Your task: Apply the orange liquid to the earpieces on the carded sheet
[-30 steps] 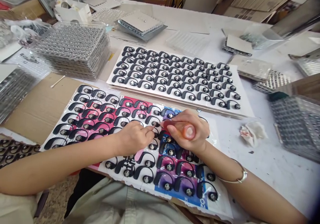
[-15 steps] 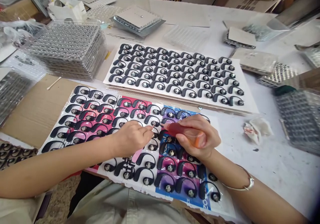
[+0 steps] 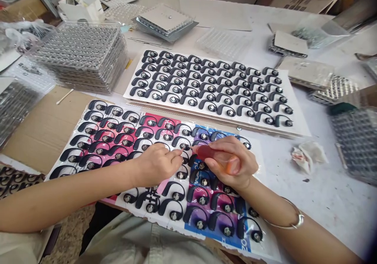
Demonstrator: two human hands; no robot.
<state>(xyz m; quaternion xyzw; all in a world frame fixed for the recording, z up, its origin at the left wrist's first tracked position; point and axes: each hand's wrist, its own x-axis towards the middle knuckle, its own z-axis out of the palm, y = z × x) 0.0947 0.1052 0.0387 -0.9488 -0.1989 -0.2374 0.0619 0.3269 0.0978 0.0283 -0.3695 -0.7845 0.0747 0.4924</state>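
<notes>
My right hand [image 3: 235, 164] is closed round a small orange bottle [image 3: 216, 157] lying sideways, its nozzle pointing left. My left hand [image 3: 157, 164] is pinched on a thin white stick whose tip meets the nozzle near the middle of the near board. Both hands hover over a pink and blue printed board [image 3: 165, 185] covered with rows of black ear-hook parts [image 3: 173, 211]. A second white board [image 3: 294, 113] with several rows of the same black parts lies just beyond.
Stacks of clear blister trays [image 3: 82, 56] stand at the left and a grey one [image 3: 356, 142] at the right. A crumpled tissue [image 3: 308, 156] lies right of my hands. A cotton swab [image 3: 64, 96] rests on brown cardboard [image 3: 38, 130]. More trays and cartons crowd the far table.
My right hand has turned the orange bottle from end-on to lying sideways, nozzle toward the left hand's stick. The view has shifted slightly; the left hand stays pinched in place.
</notes>
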